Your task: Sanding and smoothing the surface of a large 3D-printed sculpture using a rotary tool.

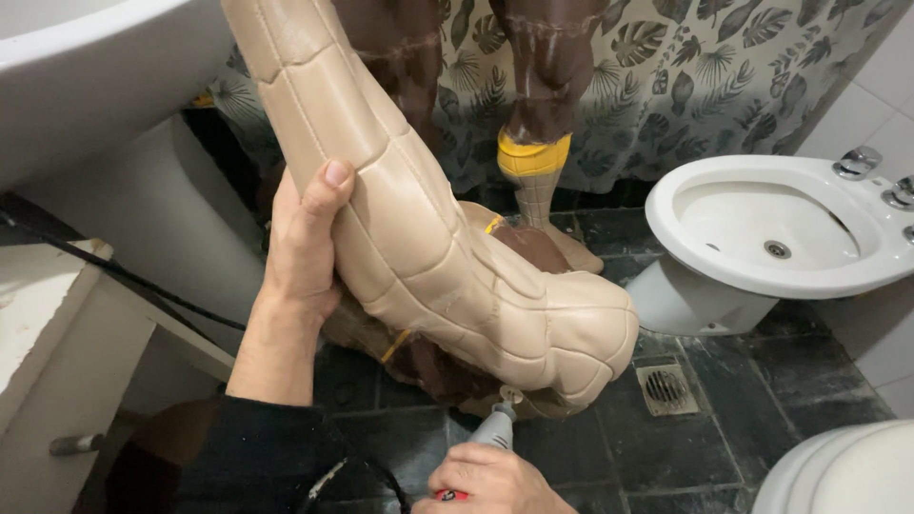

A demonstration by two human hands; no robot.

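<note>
Left hand [303, 243], forearm raised, wraps a tan sculpted leg [428, 228]; below it, right hand [490, 481] is clenched around a rotary tool [495, 430] pointing up at the foot.

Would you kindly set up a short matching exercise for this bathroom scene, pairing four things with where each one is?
Things:
1. left hand
2. right hand
3. floor drain
4. bidet

Places:
A. set in the dark floor tiles
B. holding the rotary tool at the bottom edge
C. at the right, beside the leaf-print curtain
D. gripping the side of the tan sculpted leg

Pairs: 1-D, 2-B, 3-A, 4-C
</note>
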